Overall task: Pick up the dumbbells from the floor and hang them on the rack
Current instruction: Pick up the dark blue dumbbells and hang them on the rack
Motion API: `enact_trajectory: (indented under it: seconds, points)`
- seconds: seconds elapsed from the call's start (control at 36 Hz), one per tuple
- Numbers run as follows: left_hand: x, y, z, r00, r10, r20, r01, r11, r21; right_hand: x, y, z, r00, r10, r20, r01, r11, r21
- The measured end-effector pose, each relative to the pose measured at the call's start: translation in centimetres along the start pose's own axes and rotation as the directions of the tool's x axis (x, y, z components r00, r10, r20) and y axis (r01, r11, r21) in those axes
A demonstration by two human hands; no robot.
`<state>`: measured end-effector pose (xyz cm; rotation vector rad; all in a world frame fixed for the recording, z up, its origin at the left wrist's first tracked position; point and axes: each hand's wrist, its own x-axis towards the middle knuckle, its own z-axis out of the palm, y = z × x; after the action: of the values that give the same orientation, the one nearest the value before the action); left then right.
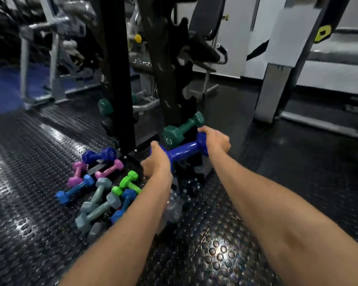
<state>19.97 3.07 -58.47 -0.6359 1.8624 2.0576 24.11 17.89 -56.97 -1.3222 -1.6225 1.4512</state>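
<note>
Currently we hold the big blue dumbbell (182,152) by both ends, left hand (156,163) and right hand (215,141) each curled round one head, low against the black rack (163,79) just below a green dumbbell (181,130), the remaining dumbbells (99,190) heaped on the studded floor (215,244) by the rack's left foot.

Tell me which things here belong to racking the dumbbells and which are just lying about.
Job: large blue dumbbell, held by left hand and right hand; green dumbbell on rack; floor dumbbell pile.
Lying about: weight bench; plastic bottle.
</note>
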Motion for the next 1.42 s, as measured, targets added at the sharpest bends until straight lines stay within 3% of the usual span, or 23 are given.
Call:
enact_trajectory:
  seconds: [0.25, 0.42, 0.58, 0.86, 1.06, 1.22, 1.33, 1.42]
  points:
    - [-4.3, 10.4, 4.6, 0.986, 0.154, 0.061, -0.144, 0.978, -0.151, 1.8, -10.6, -1.1, 0.998, -0.063, -0.009, 0.063, 0.969, 0.240]
    - [-4.9, 12.4, 7.3, 0.971, 0.225, 0.074, -0.213, 0.966, -0.146, 4.0, -14.2, 0.3, 0.995, -0.044, 0.086, 0.009, 0.927, 0.374]
    - [-2.9, 14.0, 9.0, 0.970, 0.242, 0.012, -0.238, 0.963, -0.123, 6.6, -15.0, 2.8, 0.990, -0.037, 0.133, -0.017, 0.922, 0.386]
    - [0.4, 11.4, 9.6, 0.949, 0.307, -0.066, -0.312, 0.946, -0.084, 8.6, -13.9, 5.4, 0.985, -0.159, -0.072, 0.174, 0.910, 0.377]
    - [-0.5, 11.5, 13.0, 0.919, 0.390, -0.059, -0.392, 0.919, -0.044, 10.7, -14.4, 4.7, 0.970, -0.105, -0.219, 0.195, 0.875, 0.444]
    - [0.4, 11.8, 14.8, 0.925, 0.344, -0.158, -0.359, 0.931, -0.072, 12.6, -15.1, 5.7, 0.987, -0.147, 0.071, 0.108, 0.913, 0.394]
    - [3.4, 11.8, 13.7, 0.951, 0.237, -0.198, -0.261, 0.960, -0.103, 13.8, -14.2, 8.4, 0.968, -0.148, 0.204, 0.062, 0.924, 0.377]
    - [4.1, 11.2, 14.0, 0.932, 0.308, -0.190, -0.325, 0.943, -0.067, 14.7, -12.8, 9.7, 0.957, -0.164, 0.241, 0.069, 0.931, 0.359]
